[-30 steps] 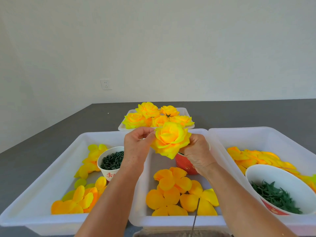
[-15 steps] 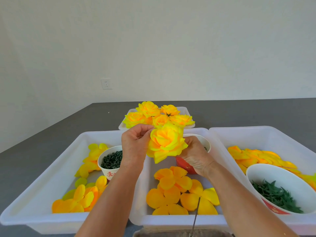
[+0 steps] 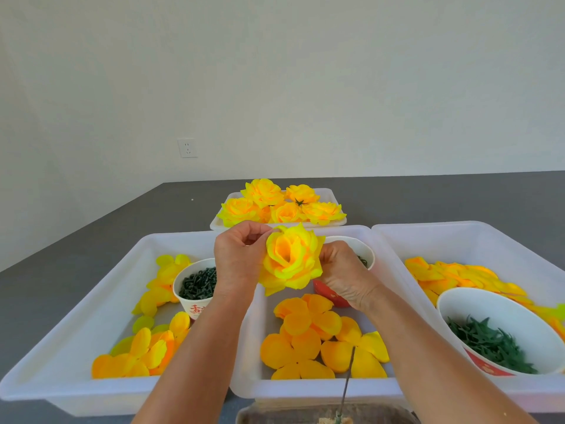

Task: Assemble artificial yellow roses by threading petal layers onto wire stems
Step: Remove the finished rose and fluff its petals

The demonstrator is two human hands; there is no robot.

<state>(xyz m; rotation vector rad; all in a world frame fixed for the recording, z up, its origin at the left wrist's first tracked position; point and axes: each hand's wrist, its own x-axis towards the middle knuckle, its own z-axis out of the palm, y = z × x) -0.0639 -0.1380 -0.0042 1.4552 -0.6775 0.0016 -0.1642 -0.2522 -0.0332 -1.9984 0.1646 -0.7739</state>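
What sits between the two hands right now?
In the head view, the yellow rose fills the gap: the left hand pinches a petal at its upper edge, the right hand grips its other side.

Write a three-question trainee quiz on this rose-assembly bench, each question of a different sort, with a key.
1. True or false: both hands hold the rose.
2. Which bin holds finished roses? A far bin; B left bin; C right bin.
3. Fill in: the cup in the left bin holds dark green ____.

Key: 1 true: left hand and right hand pinch its petals. 2 A. 3 pieces.
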